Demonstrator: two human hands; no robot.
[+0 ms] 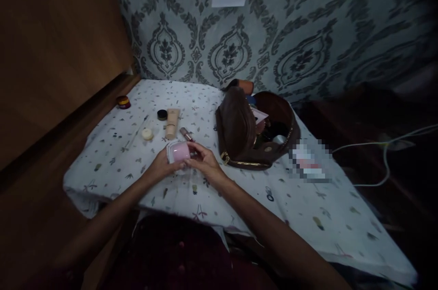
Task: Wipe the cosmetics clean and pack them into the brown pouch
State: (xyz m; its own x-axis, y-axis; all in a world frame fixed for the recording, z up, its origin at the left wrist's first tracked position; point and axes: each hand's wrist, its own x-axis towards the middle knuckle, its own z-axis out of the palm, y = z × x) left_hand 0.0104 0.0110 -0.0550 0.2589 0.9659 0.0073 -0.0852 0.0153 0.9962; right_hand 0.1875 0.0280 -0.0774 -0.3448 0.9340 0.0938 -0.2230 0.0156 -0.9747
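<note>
Between my two hands, just above the cloth, is a pink jar [181,151] with a pale, clear-looking end toward the left. My left hand [163,165] wraps round the pale end. My right hand [205,160] grips the pink end, thumb in front and fingers behind. Just beyond the jar lie a small tube with a metallic cap [185,134] and a beige squeeze tube [171,123]. A black round lid [162,114] touches or nearly touches the beige tube. A small cream-coloured jar [147,134] sits left of it.
An unzipped brown bag [234,128] with assorted items stands right of my hands. A dark red jar with a yellow band [123,102] is at the far left. A blurred-out item [310,160] lies near the right edge of the patterned cloth [301,226]. A white cable [386,162] hangs beyond.
</note>
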